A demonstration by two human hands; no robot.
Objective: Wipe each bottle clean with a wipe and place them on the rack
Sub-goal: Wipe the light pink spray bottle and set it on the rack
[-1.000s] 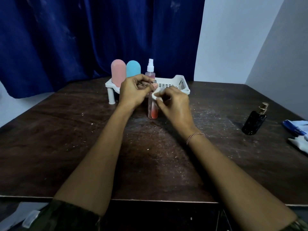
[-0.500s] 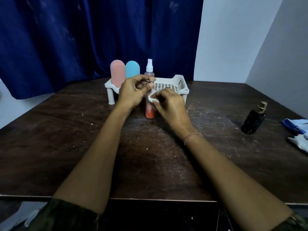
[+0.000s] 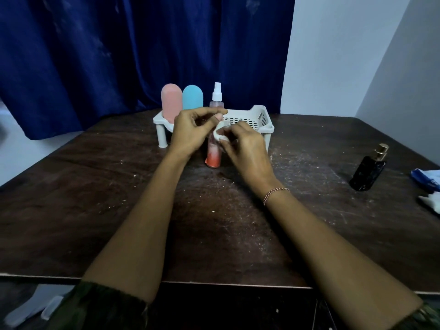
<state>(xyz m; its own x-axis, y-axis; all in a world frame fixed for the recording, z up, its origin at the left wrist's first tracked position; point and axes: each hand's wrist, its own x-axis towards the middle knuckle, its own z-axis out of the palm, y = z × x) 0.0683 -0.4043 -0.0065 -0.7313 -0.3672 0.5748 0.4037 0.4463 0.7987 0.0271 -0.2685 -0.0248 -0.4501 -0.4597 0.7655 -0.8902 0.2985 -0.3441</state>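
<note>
We look down over two bare forearms that reach across a dark, scratched wooden table (image 3: 95, 186) dusted with pale specks. At the middle stands the spray bottle (image 3: 213, 158), upright on the table just in front of the rack (image 3: 256, 116). It is a slim, clear bottle. Its liquid shades from pale pink at the shoulder to orange-red at the base, and it has a white pump nozzle on top.

Our left hand (image 3: 190, 132) holds the bottle's upper part, the fingers curled round it and the thumb tip near the neck. Our right hand (image 3: 245, 148) pinches a small, crumpled white wipe (image 3: 220, 135) and presses it against the side of the bottle at mid-height. A thin red and white bracelet (image 3: 275, 194) circles the right wrist.

The rack is a low white plastic stand on short legs, with a slotted basket wall at its right end. On its left end stand a rounded pink bottle (image 3: 171, 106) and a rounded blue bottle (image 3: 192, 97), side by side and upright.

Well to the right, a black bottle (image 3: 367, 172) with a gold cap stands alone on the table. Near the right edge lie a blue and white packet (image 3: 426, 177) and a bit of white cloth (image 3: 431, 203). A deep blue curtain (image 3: 119, 55) hangs behind the table.
</note>
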